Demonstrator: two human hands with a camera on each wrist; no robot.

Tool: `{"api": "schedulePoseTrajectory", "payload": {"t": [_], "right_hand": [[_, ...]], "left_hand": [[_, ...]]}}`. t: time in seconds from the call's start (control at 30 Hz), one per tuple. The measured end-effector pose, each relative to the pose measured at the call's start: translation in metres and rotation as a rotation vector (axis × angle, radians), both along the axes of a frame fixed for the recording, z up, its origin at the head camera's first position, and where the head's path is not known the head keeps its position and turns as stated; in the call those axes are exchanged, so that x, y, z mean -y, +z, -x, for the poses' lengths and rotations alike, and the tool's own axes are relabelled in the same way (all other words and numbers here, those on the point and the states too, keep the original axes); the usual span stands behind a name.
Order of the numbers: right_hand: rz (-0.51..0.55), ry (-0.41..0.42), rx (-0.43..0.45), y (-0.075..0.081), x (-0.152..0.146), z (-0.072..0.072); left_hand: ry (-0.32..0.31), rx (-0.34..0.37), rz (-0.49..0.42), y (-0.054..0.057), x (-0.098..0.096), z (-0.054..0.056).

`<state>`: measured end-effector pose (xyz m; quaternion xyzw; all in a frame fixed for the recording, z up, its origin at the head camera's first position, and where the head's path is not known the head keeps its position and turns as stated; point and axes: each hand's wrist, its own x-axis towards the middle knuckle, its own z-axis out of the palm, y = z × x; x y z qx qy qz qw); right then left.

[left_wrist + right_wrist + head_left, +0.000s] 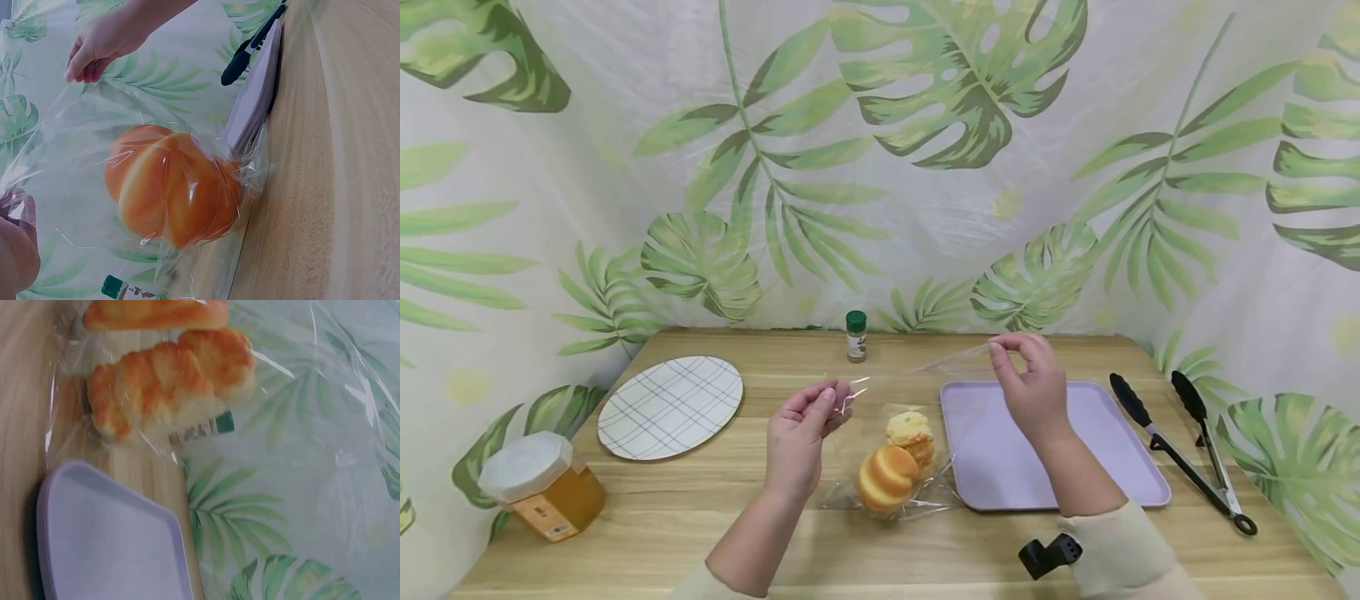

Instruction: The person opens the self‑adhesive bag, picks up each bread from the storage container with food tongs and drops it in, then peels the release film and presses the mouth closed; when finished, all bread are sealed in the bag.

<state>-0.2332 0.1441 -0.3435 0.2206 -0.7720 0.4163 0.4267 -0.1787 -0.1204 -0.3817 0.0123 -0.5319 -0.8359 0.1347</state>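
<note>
A clear plastic bag stands on the wooden table with two breads inside. One is a round, golden bun with pale stripes; behind it sits a lumpy, browned loaf. My left hand pinches the left side of the bag's mouth between thumb and fingers. Higher up and to the right, my right hand pinches the other side, so the film stretches between the two hands. In the left wrist view the striped bun shows through the film. The right wrist view shows the loaf inside the bag.
A lilac tray lies right of the bag, with black-handled tongs beyond it. To the left are a checked oval plate and a lidded jar of amber contents. A green-capped shaker stands at the back edge.
</note>
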Motion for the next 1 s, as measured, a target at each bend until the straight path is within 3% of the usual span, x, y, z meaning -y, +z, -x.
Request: {"api": "schedulePoseTrajectory", "payload": {"t": [0.6, 0.83, 1.0], "right_hand": [[0.161, -0.206, 0.138, -0.005, -0.075, -0.006], [0.204, -0.283, 0.089, -0.003, -0.102, -0.011], [0.233, -0.373, 0.117, -0.002, -0.12, -0.015]], "left_hand": [[-0.005, -0.018, -0.024, -0.003, 0.002, 0.003], [-0.004, -0.018, -0.03, -0.003, 0.003, 0.003], [-0.005, -0.018, -0.032, -0.003, 0.003, 0.003]]}}
